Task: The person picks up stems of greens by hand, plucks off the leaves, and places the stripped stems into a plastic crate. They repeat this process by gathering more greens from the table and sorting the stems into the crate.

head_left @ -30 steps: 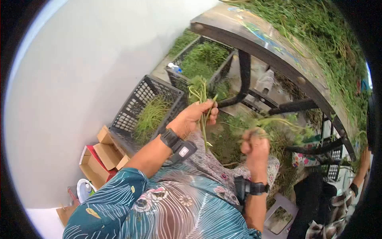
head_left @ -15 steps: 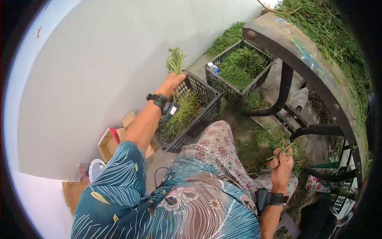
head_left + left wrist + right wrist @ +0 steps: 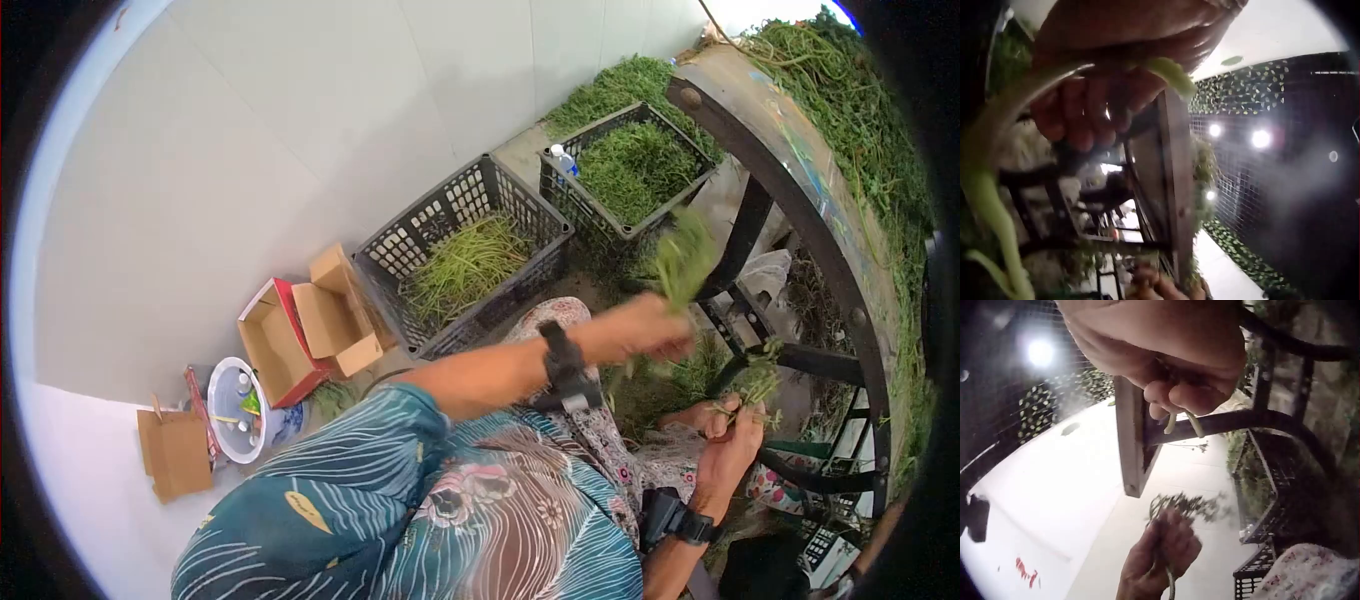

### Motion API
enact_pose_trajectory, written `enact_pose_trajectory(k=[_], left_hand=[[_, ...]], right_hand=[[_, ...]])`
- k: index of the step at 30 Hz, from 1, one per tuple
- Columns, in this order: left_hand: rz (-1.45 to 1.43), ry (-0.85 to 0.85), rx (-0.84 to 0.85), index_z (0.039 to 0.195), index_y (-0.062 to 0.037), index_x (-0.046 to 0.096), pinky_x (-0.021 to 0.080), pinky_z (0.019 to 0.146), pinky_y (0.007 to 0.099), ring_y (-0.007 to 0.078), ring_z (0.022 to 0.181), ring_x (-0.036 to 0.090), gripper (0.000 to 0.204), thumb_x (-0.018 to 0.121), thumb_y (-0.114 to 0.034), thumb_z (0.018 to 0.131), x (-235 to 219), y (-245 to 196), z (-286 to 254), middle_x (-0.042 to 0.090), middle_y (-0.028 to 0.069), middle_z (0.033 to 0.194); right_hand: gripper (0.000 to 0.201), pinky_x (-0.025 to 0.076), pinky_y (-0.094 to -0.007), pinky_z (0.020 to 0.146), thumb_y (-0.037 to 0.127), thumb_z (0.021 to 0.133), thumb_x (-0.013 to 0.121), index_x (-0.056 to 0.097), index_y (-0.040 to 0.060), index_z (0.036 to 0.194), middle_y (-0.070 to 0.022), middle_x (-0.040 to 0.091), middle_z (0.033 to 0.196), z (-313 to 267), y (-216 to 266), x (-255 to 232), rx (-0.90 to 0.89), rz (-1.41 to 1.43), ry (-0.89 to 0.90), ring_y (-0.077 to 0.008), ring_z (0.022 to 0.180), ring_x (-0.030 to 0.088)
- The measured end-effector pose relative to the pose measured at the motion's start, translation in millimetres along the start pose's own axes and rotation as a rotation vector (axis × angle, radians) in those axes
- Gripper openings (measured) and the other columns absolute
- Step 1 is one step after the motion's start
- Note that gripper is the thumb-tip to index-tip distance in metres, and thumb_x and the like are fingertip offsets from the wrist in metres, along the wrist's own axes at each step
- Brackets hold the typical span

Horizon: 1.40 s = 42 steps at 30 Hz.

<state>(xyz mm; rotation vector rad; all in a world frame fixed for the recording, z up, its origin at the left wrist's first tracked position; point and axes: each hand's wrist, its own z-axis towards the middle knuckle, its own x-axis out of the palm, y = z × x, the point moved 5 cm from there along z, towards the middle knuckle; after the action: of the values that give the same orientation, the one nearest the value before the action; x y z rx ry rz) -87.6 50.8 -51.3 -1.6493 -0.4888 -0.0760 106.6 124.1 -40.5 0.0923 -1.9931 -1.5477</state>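
My left hand (image 3: 648,327), blurred in the head view, reaches across my lap and grips a leafy green bunch (image 3: 686,255) that stands up above the fist. In the left wrist view its curled fingers (image 3: 1085,112) hold a pale green stem (image 3: 991,212) that bends down at the left. Lower right, my right hand (image 3: 732,450) pinches leafy green sprigs (image 3: 755,385) between thumb and fingers. Two cut stem ends (image 3: 1184,424) poke out below those fingers in the right wrist view. Left of my knee, a black crate (image 3: 400,240) holds loose green stems (image 3: 470,262).
Behind stands a second black crate (image 3: 640,240) of leafy greens, a bottle (image 3: 563,158) at its corner. The table (image 3: 740,125), heaped with greens (image 3: 850,130), curves along the right above dark metal legs (image 3: 745,235). Cardboard boxes (image 3: 330,315) and a white bucket (image 3: 222,410) sit left.
My left hand goes from before my lap to over the stem crate, then back right toward my right hand, still gripping leafy greens. The right hand shifts right and down, keeping its sprigs.
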Motion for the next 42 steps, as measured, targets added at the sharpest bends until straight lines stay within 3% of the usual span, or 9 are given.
enact_pose_trajectory(k=[6,12,13,15,24,32,35,36,42], left_hand=[[-0.021,0.280,-0.119,0.090,-0.0012,0.061,0.044,0.058,0.0238,0.0107,0.067,0.055,0.032,0.054,-0.032,0.085,74.9,44.9,10.3,0.061,0.0043,0.077],[-0.201,0.181,-0.159,0.095,0.0014,0.059,0.043,0.051,0.0253,0.0119,0.060,0.055,0.028,0.054,-0.024,0.085,64.2,32.8,-11.9,0.061,0.0062,0.078],[-0.205,0.184,-0.168,0.095,0.0019,0.058,0.043,0.048,0.0266,0.0128,0.058,0.054,0.028,0.055,-0.023,0.084,66.0,23.2,-14.3,0.061,0.0069,0.078],[-0.270,0.171,-0.159,0.103,0.0022,0.056,0.049,0.058,0.0267,0.0142,0.071,0.059,0.030,0.055,-0.022,0.084,63.2,22.1,-17.2,0.061,0.0080,0.091],[-0.190,0.222,-0.236,0.109,0.0002,0.053,0.048,0.078,0.0290,0.0165,0.091,0.057,0.030,0.053,-0.020,0.086,67.7,27.9,-10.8,0.059,0.0099,0.102],[-0.220,0.135,-0.164,0.097,-0.0050,0.051,0.048,0.077,0.0323,0.0201,0.090,0.058,0.018,0.052,-0.021,0.088,58.2,20.9,-8.5,0.060,0.0073,0.088],[-0.195,0.041,-0.112,0.096,-0.0056,0.051,0.048,0.077,0.0329,0.0206,0.089,0.058,0.017,0.052,-0.020,0.088,59.2,14.3,-6.2,0.060,0.0070,0.086],[-0.164,-0.045,-0.070,0.095,-0.0055,0.051,0.049,0.071,0.0321,0.0174,0.076,0.057,0.015,0.050,-0.020,0.089,57.4,15.6,-4.2,0.057,0.0046,0.077],[-0.077,-0.018,-0.083,0.094,-0.0050,0.053,0.042,0.058,0.0274,0.0107,0.059,0.045,0.017,0.049,-0.021,0.090,49.1,18.5,-6.4,0.047,-0.0007,0.067]], right_hand=[[0.019,0.032,-0.0202,0.047,0.023,0.091,0.049,0.050,0.0058,0.097,0.0002,0.052,0.074,-5.0,-5.2,-2.3,0.155,-0.286,0.067,-0.0060,0.057,0.042],[0.026,0.033,-0.0233,0.049,0.031,0.090,0.049,0.049,0.0054,0.093,0.0008,0.052,0.073,-15.4,-25.2,20.7,0.290,-0.489,0.140,-0.0085,0.057,0.044],[0.026,0.032,-0.0230,0.049,0.031,0.090,0.048,0.049,0.0047,0.091,0.0007,0.051,0.071,-14.8,-26.7,26.4,0.251,-0.551,0.261,-0.0086,0.057,0.044],[0.028,0.032,-0.0225,0.048,0.030,0.092,0.046,0.049,0.0032,0.085,0.0003,0.049,0.067,-14.4,-25.0,22.1,0.171,-0.688,0.447,-0.0088,0.056,0.043],[0.023,0.038,-0.0249,0.051,0.021,0.090,0.043,0.052,0.0005,0.087,-0.0013,0.050,0.064,-17.2,-18.3,26.5,0.273,-0.667,0.516,-0.0113,0.056,0.047],[0.044,0.046,-0.0241,0.060,0.028,0.091,0.043,0.039,0.0068,0.129,-0.0046,0.059,0.070,-14.5,-18.6,21.5,0.110,-0.474,0.496,-0.0112,0.064,0.056],[0.044,0.046,-0.0232,0.059,0.030,0.091,0.043,0.045,0.0012,0.124,-0.0062,0.059,0.070,-12.6,-13.4,16.0,0.104,-0.442,0.383,-0.0111,0.062,0.056],[0.043,0.045,-0.0230,0.058,0.030,0.091,0.043,0.047,-0.0008,0.121,-0.0062,0.059,0.070,-11.3,-15.2,10.8,0.182,-0.450,0.337,-0.0112,0.060,0.056],[0.039,0.044,-0.0231,0.058,0.030,0.091,0.044,0.055,-0.0040,0.107,-0.0052,0.059,0.075,-2.2,-17.0,-10.2,0.174,-0.313,0.193,-0.0110,0.063,0.054]])
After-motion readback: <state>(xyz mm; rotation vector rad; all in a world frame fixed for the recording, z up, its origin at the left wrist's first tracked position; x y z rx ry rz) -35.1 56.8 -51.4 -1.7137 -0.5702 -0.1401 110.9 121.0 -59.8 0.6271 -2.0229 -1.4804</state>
